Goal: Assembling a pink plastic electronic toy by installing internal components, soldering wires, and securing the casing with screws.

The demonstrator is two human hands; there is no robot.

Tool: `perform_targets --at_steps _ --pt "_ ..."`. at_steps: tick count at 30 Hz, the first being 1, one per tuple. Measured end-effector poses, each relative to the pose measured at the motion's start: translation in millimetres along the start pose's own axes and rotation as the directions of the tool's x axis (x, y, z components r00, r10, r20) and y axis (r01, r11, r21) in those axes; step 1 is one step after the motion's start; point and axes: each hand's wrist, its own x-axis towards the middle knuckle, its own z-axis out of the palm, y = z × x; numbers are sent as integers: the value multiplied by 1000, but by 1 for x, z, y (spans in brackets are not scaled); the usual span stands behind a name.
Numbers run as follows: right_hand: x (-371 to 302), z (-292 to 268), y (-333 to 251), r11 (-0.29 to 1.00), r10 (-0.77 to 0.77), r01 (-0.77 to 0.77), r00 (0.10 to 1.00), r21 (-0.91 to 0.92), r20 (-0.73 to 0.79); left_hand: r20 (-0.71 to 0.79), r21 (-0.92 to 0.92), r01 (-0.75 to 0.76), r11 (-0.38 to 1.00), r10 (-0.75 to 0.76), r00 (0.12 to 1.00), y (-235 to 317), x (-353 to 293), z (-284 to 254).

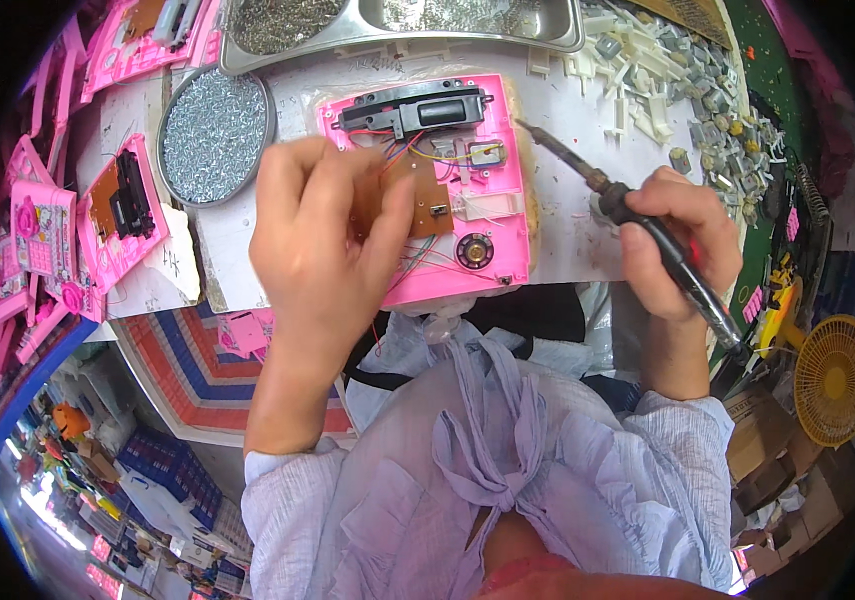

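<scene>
A pink plastic toy casing (506,210) lies open on the bench in front of me. Inside it are a brown circuit board (432,190), a black plastic mechanism (438,112), a small round speaker (475,251) and thin coloured wires. My left hand (318,215) is over the casing's left side, its fingers bent in toward the board; whatever they pinch is hidden. My right hand (683,235) grips the black handle of a soldering iron (673,265). The iron's slim metal tip points up and left, near the casing's right edge.
A round dish of small screws (216,135) stands to the left. Behind the casing is a metal tray (368,45) of small metal parts. White and grey parts (638,75) lie heaped at right. More pink casings (128,215) sit at left; a yellow fan (835,380) stands right.
</scene>
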Motion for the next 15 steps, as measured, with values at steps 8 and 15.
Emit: perform_targets --at_steps 8,15 --pt "-5 -3 -4 993 117 -118 993 -23 -13 365 -160 -246 956 289 885 2 7 21" --pt "-8 10 -8 973 226 -219 969 79 -100 581 -347 529 774 -265 769 2 14 14"
